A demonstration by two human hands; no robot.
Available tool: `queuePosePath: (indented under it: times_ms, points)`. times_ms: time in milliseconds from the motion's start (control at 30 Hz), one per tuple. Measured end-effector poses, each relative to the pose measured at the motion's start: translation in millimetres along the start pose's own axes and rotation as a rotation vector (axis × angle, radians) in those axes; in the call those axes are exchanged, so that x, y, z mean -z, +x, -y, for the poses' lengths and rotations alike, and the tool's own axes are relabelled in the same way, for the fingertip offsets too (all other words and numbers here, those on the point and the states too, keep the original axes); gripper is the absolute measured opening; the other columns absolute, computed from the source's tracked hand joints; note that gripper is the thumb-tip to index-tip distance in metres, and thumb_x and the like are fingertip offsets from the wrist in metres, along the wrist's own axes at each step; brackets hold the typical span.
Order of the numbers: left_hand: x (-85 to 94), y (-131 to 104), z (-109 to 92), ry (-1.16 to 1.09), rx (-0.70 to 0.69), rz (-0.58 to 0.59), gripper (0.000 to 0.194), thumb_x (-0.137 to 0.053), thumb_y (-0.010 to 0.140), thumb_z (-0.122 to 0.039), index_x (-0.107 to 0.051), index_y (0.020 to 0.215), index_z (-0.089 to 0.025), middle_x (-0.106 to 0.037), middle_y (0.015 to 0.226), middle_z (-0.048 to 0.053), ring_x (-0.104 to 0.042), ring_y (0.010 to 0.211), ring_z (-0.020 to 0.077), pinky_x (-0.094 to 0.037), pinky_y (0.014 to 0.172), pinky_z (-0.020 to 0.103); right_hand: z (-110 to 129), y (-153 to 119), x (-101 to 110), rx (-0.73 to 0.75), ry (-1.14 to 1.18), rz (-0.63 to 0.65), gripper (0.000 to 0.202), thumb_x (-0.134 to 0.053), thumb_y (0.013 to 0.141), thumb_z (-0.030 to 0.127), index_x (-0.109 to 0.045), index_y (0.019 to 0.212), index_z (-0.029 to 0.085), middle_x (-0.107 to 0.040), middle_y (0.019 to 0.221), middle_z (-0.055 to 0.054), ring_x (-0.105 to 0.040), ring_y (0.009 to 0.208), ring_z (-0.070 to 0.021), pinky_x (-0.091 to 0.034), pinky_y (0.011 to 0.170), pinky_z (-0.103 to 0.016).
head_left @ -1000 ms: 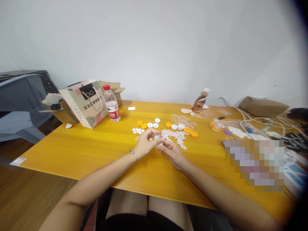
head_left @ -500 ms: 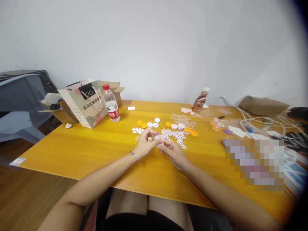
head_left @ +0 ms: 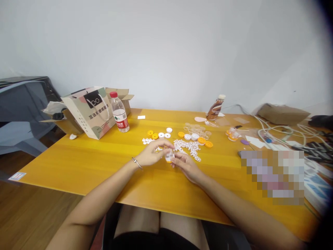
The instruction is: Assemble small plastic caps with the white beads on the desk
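Note:
A small clear plastic container (head_left: pixel 169 156), white inside with an orange rim at its lower end, is held above the table between my hands. My left hand (head_left: pixel 153 153) curves around its top and left side, thumb and fingers against it. From the right, my right hand (head_left: pixel 186 166) pinches the lower part; its fingertips are partly hidden. Just beyond lie many white perforated pieces (head_left: pixel 192 148). Small white knobbed pieces (head_left: pixel 147 141) sit past my left hand. Orange caps (head_left: pixel 150 133) and white caps (head_left: pixel 169 130) stand in groups behind, near clear plastic rings (head_left: pixel 199 129).
On the left stand a paper bag (head_left: pixel 90 114), a water bottle (head_left: pixel 119 113) and cardboard boxes. A brown drink bottle (head_left: pixel 215 108) stands at the back right. Cables (head_left: pixel 270 130), papers and a blurred-out patch (head_left: pixel 275 173) cover the right side of the yellow table (head_left: pixel 166 191).
The container has turned in my fingers, so its orange rim now shows low down. My left hand has shifted slightly left; the right stays almost in place.

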State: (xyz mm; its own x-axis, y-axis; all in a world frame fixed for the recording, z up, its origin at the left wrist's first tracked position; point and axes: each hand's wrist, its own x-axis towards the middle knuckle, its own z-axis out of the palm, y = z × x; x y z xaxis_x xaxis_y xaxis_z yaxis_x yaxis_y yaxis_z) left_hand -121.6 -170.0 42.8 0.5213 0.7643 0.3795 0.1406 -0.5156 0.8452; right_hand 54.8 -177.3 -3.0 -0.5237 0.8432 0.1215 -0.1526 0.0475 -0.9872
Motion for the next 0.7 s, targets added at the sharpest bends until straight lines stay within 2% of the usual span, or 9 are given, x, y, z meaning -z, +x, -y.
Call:
queuePosePath:
  times_ms: [67,133,200,233,333,400,467,600,700]
  points:
    - [3.9,-0.9,-1.2,0.016,-0.023,0.12,0.024,-0.043,0.083,-0.029,-0.056,0.102,-0.02,-0.057,0.103,0.008,-0.048,0.105,0.0191,-0.034,0.091,0.036,-1.3,0.8,0.4,0.0,-0.036,0.005,0.019,-0.056,0.074,0.033,-0.062,0.083,0.018,-0.056,0.074,-0.001,-0.046,0.064,-0.0108,-0.036,0.06,-0.023]
    - [6.7,-1.7,-1.7,0.124,-0.003,0.073,0.028,-0.045,0.082,-0.03,-0.051,0.108,-0.022,-0.055,0.107,0.007,-0.047,0.106,0.0189,-0.035,0.09,0.035,-1.1,1.3,0.4,0.0,-0.074,0.006,0.021,-0.056,0.074,0.033,-0.062,0.087,0.018,-0.057,0.076,-0.001,-0.046,0.065,-0.0109,-0.036,0.06,-0.023]
    - [8.3,-2.1,-1.2,0.271,0.044,0.002,0.029,-0.049,0.079,-0.034,-0.052,0.106,-0.022,-0.057,0.103,0.006,-0.05,0.099,0.0183,-0.038,0.086,0.034,-0.5,1.4,0.4,-0.009,-0.104,0.012,0.022,-0.056,0.074,0.033,-0.061,0.09,0.018,-0.058,0.077,-0.001,-0.046,0.064,-0.0106,-0.036,0.059,-0.022]
    - [9.2,-2.2,-1.0,0.308,0.05,0.025,0.028,-0.048,0.079,-0.034,-0.054,0.103,-0.021,-0.058,0.101,0.006,-0.052,0.096,0.0178,-0.039,0.084,0.033,-0.3,1.4,0.5,-0.013,-0.114,0.014,0.023,-0.057,0.074,0.033,-0.061,0.09,0.018,-0.058,0.077,-0.001,-0.045,0.063,-0.0103,-0.036,0.058,-0.022]
    - [12.2,-2.6,-1.0,0.29,-0.021,0.197,0.024,-0.041,0.084,-0.03,-0.055,0.101,-0.021,-0.057,0.104,0.007,-0.051,0.098,0.017,-0.038,0.087,0.033,-0.4,1.3,0.9,-0.011,-0.142,0.006,0.023,-0.056,0.074,0.034,-0.061,0.09,0.018,-0.058,0.076,0.0,-0.045,0.061,-0.0102,-0.036,0.058,-0.022]
    - [14.0,-2.8,-1.4,0.302,-0.037,0.168,0.026,-0.041,0.084,-0.03,-0.052,0.107,-0.023,-0.055,0.108,0.007,-0.05,0.1,0.0174,-0.037,0.088,0.034,-0.7,1.5,1.3,-0.006,-0.159,0.007,0.024,-0.056,0.073,0.034,-0.061,0.09,0.019,-0.058,0.077,-0.001,-0.046,0.063,-0.0107,-0.037,0.059,-0.023]
    - [15.4,-2.9,-1.8,0.338,-0.019,0.108,0.026,-0.043,0.083,-0.03,-0.052,0.106,-0.022,-0.056,0.104,0.007,-0.052,0.095,0.0172,-0.039,0.084,0.035,-0.9,1.7,1.6,-0.007,-0.169,0.014,0.025,-0.057,0.073,0.035,-0.061,0.09,0.018,-0.059,0.077,-0.001,-0.047,0.064,-0.0113,-0.037,0.059,-0.023]
    - [17.6,-2.9,-3.1,0.303,-0.099,0.231,0.024,-0.036,0.085,-0.022,-0.059,0.093,-0.022,-0.055,0.106,0.006,-0.051,0.098,0.0161,-0.038,0.087,0.035,-0.6,1.9,0.9,-0.013,-0.207,-0.004,0.028,-0.056,0.073,0.038,-0.061,0.092,0.018,-0.06,0.08,-0.002,-0.048,0.064,-0.0118,-0.038,0.058,-0.023]
    - [17.5,-3.3,-3.7,0.354,-0.065,0.104,0.022,-0.043,0.082,-0.025,-0.055,0.101,-0.022,-0.055,0.105,0.007,-0.052,0.096,0.0167,-0.04,0.085,0.035,0.6,1.6,-0.7,-0.009,-0.233,-0.015,0.032,-0.056,0.073,0.037,-0.059,0.098,0.018,-0.061,0.083,-0.003,-0.05,0.066,-0.0125,-0.039,0.059,-0.024]
